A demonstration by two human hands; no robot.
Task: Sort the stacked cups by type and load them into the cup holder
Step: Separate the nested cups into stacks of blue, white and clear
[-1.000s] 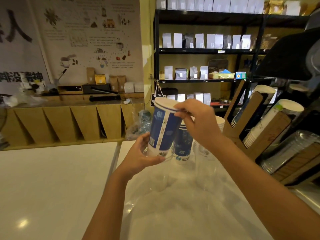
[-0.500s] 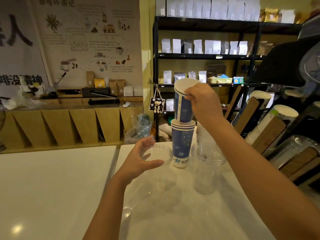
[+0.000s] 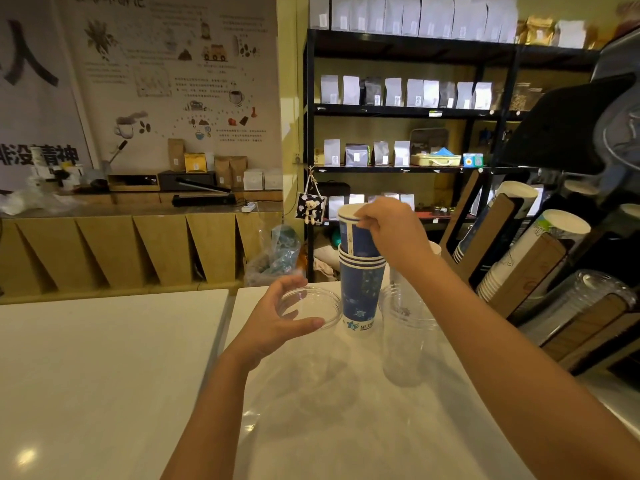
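Observation:
A stack of blue paper cups (image 3: 361,299) stands on the white counter. My right hand (image 3: 388,230) pinches the rim of another blue paper cup (image 3: 356,237), which sits partly down in the top of that stack. My left hand (image 3: 277,320) curls around the clear plastic cup (image 3: 311,308) standing left of the stack and touches its rim. A taller clear plastic cup stack (image 3: 405,330) stands right of the blue stack. The wooden cup holder (image 3: 519,271) at the right holds slanted rows of white paper cups and clear cups.
A black shelf unit (image 3: 398,112) with coffee bags stands behind the counter. A dark machine (image 3: 571,126) overhangs the cup holder at the upper right. A gap (image 3: 230,306) divides the white counter (image 3: 104,375) into two tops.
My right hand lifted the blue cup out of my left hand's clear cup, carried it up over the blue stack and lowered it into the stack's top. My left hand stayed at the clear cup.

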